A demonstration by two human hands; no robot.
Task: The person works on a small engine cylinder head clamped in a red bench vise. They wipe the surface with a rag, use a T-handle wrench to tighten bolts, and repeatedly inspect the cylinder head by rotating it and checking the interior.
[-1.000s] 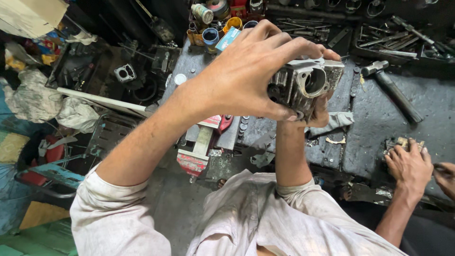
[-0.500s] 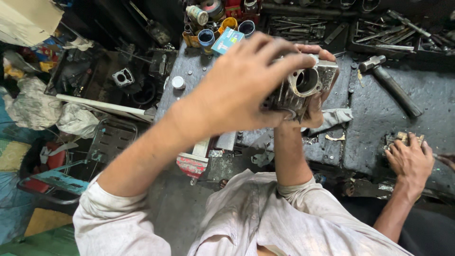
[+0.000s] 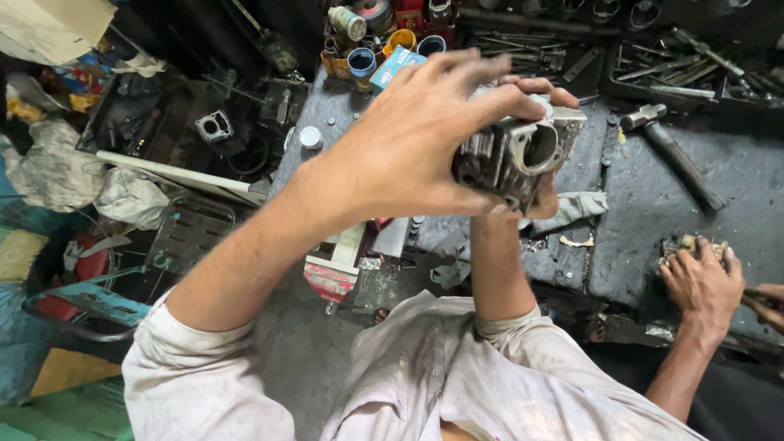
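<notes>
I hold a grey metal engine cylinder block (image 3: 523, 151) with cooling fins and a round bore up in front of me, above the workbench. My left hand (image 3: 416, 139) wraps over its top and left side, fingers spread across the casting. Underneath and behind it, my right hand (image 3: 543, 196) supports it, with fingertips showing over the far edge. Both hands are greasy. Most of the block's left side is hidden by my left hand.
A dark greasy workbench (image 3: 653, 237) holds a hammer (image 3: 670, 147), a grey rag (image 3: 576, 208), cans and tins (image 3: 367, 41) and trays of tools (image 3: 686, 65). Another person's hand (image 3: 702, 282) works at the lower right. A red vise (image 3: 335, 273) sits at the bench's near edge. Rags and parts lie at left.
The block and both hands have stayed raised, shifting slightly lower and left in view. My left hand now covers more of the block, and its bore faces more to the right.
</notes>
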